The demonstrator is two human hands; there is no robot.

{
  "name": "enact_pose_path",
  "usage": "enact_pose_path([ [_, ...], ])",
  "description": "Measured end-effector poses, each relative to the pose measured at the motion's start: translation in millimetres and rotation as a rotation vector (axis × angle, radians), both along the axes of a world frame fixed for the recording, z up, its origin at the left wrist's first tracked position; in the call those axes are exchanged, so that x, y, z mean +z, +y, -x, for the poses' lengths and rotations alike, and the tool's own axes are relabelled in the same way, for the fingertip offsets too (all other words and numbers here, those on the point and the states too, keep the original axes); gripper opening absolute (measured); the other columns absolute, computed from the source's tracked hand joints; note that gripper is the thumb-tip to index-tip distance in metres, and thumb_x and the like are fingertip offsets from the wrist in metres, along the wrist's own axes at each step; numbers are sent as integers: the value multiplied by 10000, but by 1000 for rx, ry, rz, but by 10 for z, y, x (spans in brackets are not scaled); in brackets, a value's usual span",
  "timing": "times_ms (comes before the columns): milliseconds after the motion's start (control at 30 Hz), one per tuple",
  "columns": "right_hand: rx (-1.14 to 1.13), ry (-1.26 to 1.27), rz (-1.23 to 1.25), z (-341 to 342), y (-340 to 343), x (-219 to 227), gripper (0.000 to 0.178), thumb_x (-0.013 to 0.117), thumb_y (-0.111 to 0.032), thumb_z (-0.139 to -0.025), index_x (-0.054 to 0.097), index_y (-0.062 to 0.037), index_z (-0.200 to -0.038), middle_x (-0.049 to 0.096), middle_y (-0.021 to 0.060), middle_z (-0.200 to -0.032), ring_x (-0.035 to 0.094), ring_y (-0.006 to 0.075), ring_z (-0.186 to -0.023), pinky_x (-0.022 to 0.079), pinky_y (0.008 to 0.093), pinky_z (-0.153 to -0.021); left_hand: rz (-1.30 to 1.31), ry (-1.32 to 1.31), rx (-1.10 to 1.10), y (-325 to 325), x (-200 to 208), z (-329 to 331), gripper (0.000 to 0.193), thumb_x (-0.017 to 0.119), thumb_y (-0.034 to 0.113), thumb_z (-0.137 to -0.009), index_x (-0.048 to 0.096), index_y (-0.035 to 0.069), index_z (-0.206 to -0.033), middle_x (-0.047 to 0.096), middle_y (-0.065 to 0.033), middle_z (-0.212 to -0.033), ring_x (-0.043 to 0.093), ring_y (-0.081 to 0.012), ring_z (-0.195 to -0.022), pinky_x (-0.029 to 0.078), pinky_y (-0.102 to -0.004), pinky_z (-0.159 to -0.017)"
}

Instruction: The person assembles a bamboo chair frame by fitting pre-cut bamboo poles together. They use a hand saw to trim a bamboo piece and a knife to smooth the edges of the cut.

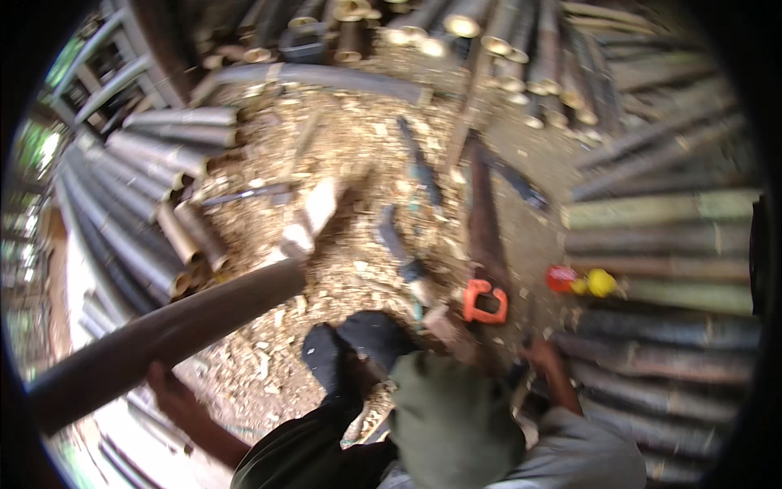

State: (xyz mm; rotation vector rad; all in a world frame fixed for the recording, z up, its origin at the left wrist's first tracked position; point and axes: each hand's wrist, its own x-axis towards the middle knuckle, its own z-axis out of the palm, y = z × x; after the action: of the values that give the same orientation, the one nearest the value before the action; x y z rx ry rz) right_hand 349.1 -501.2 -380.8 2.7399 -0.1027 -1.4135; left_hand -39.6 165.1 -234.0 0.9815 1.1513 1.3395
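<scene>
Working floor as I see it through the head camera, slightly blurred by motion. My left hand (177, 401), lower left of the frame, meets the underside of a dark pole (175, 334); one digit shows at the pole's lower edge, while the other fingers are hidden or blurred, so I cannot tell how firmly they close. The pole slants from the left rim up toward the centre, its inner end just beside a pale block (319, 208) in this view. My right hand (544, 356), lower right, has its fingers bent beside a dark object (519, 373); I cannot tell whether they grip it. Left of and above that hand lies a saw (482, 204), its orange handle (472, 303) toward me. Two blades (420, 167) lie left of the saw among pale chips (252, 359), which also surround the shoes (375, 334) at lower centre. A red-and-yellow item (560, 278) rests on the right stack (660, 239). Further bamboo fills the left (138, 220) and the top (521, 49) of the frame; a dark tub (303, 47) sits at upper centre-left.
</scene>
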Motion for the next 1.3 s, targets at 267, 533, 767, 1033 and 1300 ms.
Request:
enact_pose_path([
  [267, 26, -243, 260, 595, -72, -48, 652, 790, -405, -854, 608, 29, -1305, 704, 235, -1153, 717, 332, -1039, 586, 449, -878, -225, -17, -111, -207, 217, -640, 594, 767, 66, -887, 501, -34, -1409, 633, -166, -1276, 668, -259, -1144, 590, -383, -958],
  [533, -505, -661, -482, 314, 441, 565, 553, 698, -263, -909, 520, -4, -1364, 682, 192, -1066, 709, 278, -922, 600, 411, -766, -81, 117, 16, -475, -17, -1277, 767, 843, 85, -827, 438, -32, -1469, 589, -168, -1347, 592, -277, -1264, 459, -443, -1143],
  [767, -600, -37, -1209, 94, 2418, 1151, 502, 618, -139, -957, 443, -33, -1416, 664, 155, -989, 702, 231, -819, 613, 378, -667, 10, -141, -103, -363, -377, -894, 602, 758, 3, -850, 496, -2, -1393, 611, -127, -1284, 613, -240, -1188, 512, -424, -1035],
  [1033, 297, 35, -1073, 147, 4203, 602, 296, 607, -252, -1052, 534, -1, -1191, 640, 191, -806, 669, 347, -720, 499, 476, -650, -125, -103, -158, -488, -360, -717, 742, 705, -53, -799, 426, 15, -1483, 578, -157, -1367, 583, -271, -1284, 452, -436, -1155],
  [1300, 484, -159, -1139, 133, 4576, 504, 423, 555, -242, -1088, 458, 54, -1375, 695, 292, -913, 714, 448, -783, 528, 525, -667, -116, -133, -125, -542, -389, -652, 782, 763, -8, -807, 411, 13, -1505, 575, -158, -1391, 568, -277, -1315, 425, -446, -1189],
])
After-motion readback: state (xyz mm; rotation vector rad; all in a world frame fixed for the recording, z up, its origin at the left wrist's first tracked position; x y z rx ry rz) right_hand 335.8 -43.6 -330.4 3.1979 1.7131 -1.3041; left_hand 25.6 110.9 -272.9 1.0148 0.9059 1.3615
